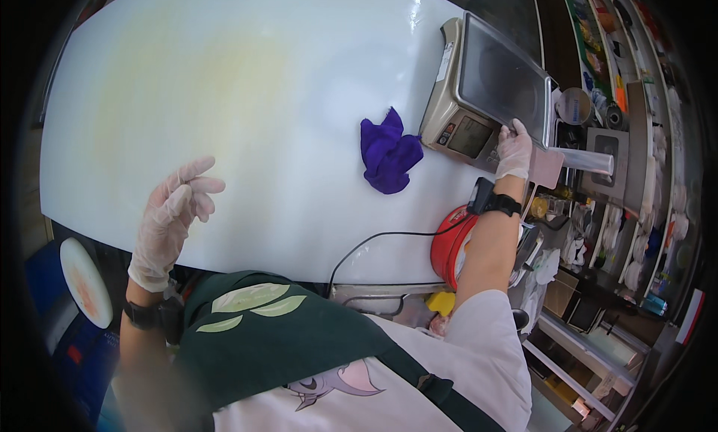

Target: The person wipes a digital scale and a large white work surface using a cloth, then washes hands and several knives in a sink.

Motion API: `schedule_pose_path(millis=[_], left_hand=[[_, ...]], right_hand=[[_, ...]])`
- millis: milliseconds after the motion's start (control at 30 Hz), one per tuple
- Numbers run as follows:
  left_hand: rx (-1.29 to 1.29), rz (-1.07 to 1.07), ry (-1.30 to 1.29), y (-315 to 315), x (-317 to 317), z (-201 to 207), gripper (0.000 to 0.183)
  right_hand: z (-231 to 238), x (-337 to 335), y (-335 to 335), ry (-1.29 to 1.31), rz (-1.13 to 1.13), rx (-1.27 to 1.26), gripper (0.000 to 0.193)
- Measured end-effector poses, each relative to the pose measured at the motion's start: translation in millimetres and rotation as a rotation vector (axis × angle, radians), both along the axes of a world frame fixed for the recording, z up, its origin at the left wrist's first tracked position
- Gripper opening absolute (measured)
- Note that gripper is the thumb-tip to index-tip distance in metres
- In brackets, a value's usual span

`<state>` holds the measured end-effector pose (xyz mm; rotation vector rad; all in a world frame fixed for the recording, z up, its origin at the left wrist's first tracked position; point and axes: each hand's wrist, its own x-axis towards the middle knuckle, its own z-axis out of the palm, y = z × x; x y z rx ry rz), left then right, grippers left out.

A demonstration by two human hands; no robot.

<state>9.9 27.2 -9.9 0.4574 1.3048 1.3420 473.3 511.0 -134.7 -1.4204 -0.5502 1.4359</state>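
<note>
My left hand [176,215], in a thin clear glove, hovers over the near left part of the white table [247,133]. Its fingers are apart and slightly bent, and it holds nothing. My right hand [514,151], gloved too, reaches to the near right corner of a weighing scale [449,121]. Its fingertips are at the rim of the dark metal weighing plate [502,73], loosely bent and apart; whether they press on it is hard to see. Left of the scale lies a crumpled purple cloth [390,154].
A round red container [447,252] stands beneath my right forearm, with a black cable [374,240] running across the table beside it. Crowded shelves [636,118] line the right side. A round white board [86,282] with reddish stains leans at the lower left.
</note>
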Motion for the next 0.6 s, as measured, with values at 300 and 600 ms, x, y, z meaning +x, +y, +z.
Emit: schedule_pose_path(millis=[300,600], left_hand=[[-0.01,0.025,-0.024,0,-2,3,0.068],[-0.006,0.051,-0.034,-6,-8,9,0.071]], right_hand=[[77,-46,-59,-1.051,0.234,0.033,0.048],[77,-5,24,-1.733,0.499,0.317,0.074]])
